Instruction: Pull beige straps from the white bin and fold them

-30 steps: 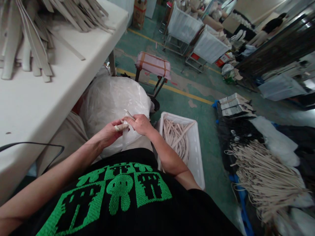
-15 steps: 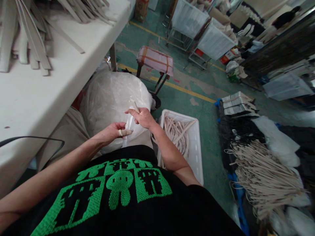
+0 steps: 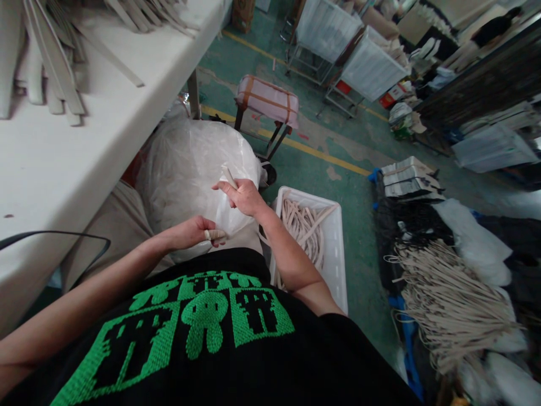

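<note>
A large translucent plastic bag (image 3: pixel 181 163) bulges in front of my lap. My right hand (image 3: pixel 245 197) is closed around a short beige strip (image 3: pixel 229 177), whose end sticks up past the thumb. Part of the bag hangs below this hand. Lower and to the left, my left hand (image 3: pixel 198 231) pinches the bag's near edge, with pale tape wrapped round one finger. Its lower fingertips are partly hidden by the bag.
A white crate (image 3: pixel 343 254) of beige strips stands at my right. The white table (image 3: pixel 105 129) on the left bears more strips. A padded stool (image 3: pixel 267 101) is ahead. Bundled strips (image 3: pixel 456 299) lie far right. Wheeled bins (image 3: pixel 327 28) and a bent-over person (image 3: pixel 494 31) are further back.
My hands have moved slightly apart, the left one down and the right one up. The narrow plastic fold between them has spread wider. The beige strip stays in my right hand.
</note>
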The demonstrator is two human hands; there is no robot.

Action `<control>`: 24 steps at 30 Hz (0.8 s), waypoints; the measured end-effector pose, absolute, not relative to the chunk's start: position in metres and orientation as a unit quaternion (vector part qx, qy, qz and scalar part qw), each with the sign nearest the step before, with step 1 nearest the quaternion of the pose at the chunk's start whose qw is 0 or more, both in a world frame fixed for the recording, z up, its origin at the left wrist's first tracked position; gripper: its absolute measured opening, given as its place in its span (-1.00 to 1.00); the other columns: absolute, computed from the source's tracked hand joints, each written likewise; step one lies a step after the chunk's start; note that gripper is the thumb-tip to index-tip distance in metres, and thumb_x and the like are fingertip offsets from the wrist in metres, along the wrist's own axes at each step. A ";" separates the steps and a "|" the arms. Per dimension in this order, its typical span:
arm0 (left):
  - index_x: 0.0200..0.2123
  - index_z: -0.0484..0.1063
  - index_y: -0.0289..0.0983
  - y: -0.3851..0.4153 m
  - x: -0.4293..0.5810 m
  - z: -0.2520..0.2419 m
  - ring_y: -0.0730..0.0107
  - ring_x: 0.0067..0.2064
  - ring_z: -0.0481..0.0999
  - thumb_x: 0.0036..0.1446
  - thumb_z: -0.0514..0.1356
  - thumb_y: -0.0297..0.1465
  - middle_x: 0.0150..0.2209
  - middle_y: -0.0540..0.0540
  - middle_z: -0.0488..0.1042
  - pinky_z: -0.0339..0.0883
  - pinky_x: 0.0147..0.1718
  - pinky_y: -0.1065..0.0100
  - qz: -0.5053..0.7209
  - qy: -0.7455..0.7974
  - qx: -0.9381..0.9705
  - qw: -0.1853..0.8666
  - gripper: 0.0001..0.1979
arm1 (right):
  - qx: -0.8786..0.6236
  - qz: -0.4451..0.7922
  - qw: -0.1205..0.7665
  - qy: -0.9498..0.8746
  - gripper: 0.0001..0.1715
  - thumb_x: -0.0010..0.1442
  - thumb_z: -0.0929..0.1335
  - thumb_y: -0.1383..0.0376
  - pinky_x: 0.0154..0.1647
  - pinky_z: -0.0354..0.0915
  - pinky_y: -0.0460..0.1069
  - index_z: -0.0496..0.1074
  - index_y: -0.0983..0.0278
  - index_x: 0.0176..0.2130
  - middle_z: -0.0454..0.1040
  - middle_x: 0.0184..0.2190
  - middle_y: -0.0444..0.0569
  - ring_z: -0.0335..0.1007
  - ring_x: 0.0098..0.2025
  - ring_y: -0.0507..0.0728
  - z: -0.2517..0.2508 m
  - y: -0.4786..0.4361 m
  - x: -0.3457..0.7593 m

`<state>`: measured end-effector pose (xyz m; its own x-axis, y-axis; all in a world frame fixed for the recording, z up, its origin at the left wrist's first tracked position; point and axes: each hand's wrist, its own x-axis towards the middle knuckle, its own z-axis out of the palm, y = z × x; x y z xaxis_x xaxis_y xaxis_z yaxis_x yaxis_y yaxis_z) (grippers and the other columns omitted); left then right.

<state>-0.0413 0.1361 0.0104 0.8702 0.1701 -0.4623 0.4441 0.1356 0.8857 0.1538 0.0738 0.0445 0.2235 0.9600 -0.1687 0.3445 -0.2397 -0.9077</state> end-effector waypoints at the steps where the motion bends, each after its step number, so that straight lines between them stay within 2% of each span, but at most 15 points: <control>1: -0.52 0.70 -0.18 0.136 -0.041 0.011 0.17 -0.33 0.61 -0.01 0.45 -0.09 -0.40 -0.17 0.70 0.46 -0.21 0.24 -0.092 0.230 0.650 0.718 -0.71 | -0.681 0.396 0.388 -0.478 -0.52 0.48 0.33 0.01 -0.39 0.20 -0.12 0.68 0.30 -0.05 0.29 -0.68 -0.25 0.29 -0.57 -0.02 0.044 0.075 0.153; 4: -0.48 0.72 -0.20 0.134 -0.041 0.009 0.16 -0.30 0.62 0.00 0.46 -0.09 -0.35 -0.20 0.71 0.47 -0.17 0.22 -0.081 0.238 0.620 0.744 -0.71 | -0.685 0.395 0.392 -0.471 -0.46 0.47 0.32 -0.04 -0.39 0.22 -0.12 0.67 0.33 -0.06 0.31 -0.68 -0.24 0.31 -0.56 -0.01 0.041 0.078 0.155; 10: -0.60 0.59 -0.27 0.132 -0.036 -0.003 0.36 -0.44 0.49 -0.18 0.59 -0.10 -0.52 -0.10 0.57 0.45 -0.27 0.29 0.048 0.346 0.456 0.818 -0.60 | -0.709 0.427 0.405 -0.388 -0.30 0.42 0.29 -0.20 -0.50 0.28 -0.14 0.62 0.36 -0.18 0.41 -0.68 -0.16 0.33 -0.61 -0.01 0.029 0.070 0.173; 13: -0.51 0.58 -0.28 0.136 -0.029 -0.002 0.41 -0.43 0.49 -0.04 0.56 -0.16 -0.45 -0.09 0.59 0.46 -0.26 0.31 0.131 0.408 0.353 0.832 -0.65 | -0.709 0.470 0.419 -0.316 -0.29 0.41 0.29 -0.22 -0.57 0.29 -0.15 0.56 0.34 -0.31 0.45 -0.65 -0.12 0.31 -0.62 -0.02 0.021 0.049 0.169; 16: -0.38 0.62 -0.28 0.138 -0.020 0.001 0.36 -0.29 0.60 0.18 0.46 -0.22 -0.32 -0.13 0.65 0.49 -0.17 0.32 0.165 0.438 0.300 0.831 -0.75 | -0.642 0.583 0.403 -0.294 -0.34 0.43 0.30 -0.14 -0.60 0.30 -0.15 0.47 0.32 -0.42 0.43 -0.66 -0.11 0.29 -0.63 -0.02 0.014 0.027 0.146; 18: -0.35 0.62 -0.26 0.137 -0.015 0.001 0.36 -0.24 0.62 0.23 0.42 -0.23 -0.28 -0.12 0.66 0.50 -0.15 0.35 0.172 0.434 0.285 0.837 -0.78 | -0.586 0.650 0.383 -0.296 -0.40 0.45 0.31 -0.06 -0.61 0.30 -0.16 0.45 0.31 -0.43 0.44 -0.65 -0.13 0.30 -0.62 -0.02 0.011 0.018 0.126; 21: -0.33 0.63 -0.24 0.136 -0.014 -0.001 0.34 -0.24 0.61 0.18 0.46 -0.18 -0.25 -0.09 0.67 0.51 -0.21 0.36 0.166 0.411 0.284 0.850 -0.76 | -0.552 0.687 0.371 -0.292 -0.50 0.48 0.30 0.07 -0.60 0.31 -0.17 0.45 0.31 -0.42 0.44 -0.65 -0.14 0.34 -0.60 -0.01 0.008 0.015 0.104; 24: -0.29 0.65 -0.23 0.135 -0.016 -0.005 0.23 -0.22 0.62 0.08 0.50 -0.05 -0.24 -0.12 0.68 0.52 -0.27 0.30 0.147 0.384 0.311 0.857 -0.64 | -0.558 0.690 0.371 -0.273 -0.54 0.50 0.26 0.18 -0.61 0.32 -0.17 0.44 0.31 -0.41 0.42 -0.66 -0.15 0.32 -0.63 -0.02 0.008 0.021 0.098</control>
<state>-0.0158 0.1351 -0.0045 0.6618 0.4915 -0.5661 -0.0135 0.7628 0.6465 0.0975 0.0206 0.0076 -0.1005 0.8170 -0.5679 -0.2076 -0.5754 -0.7911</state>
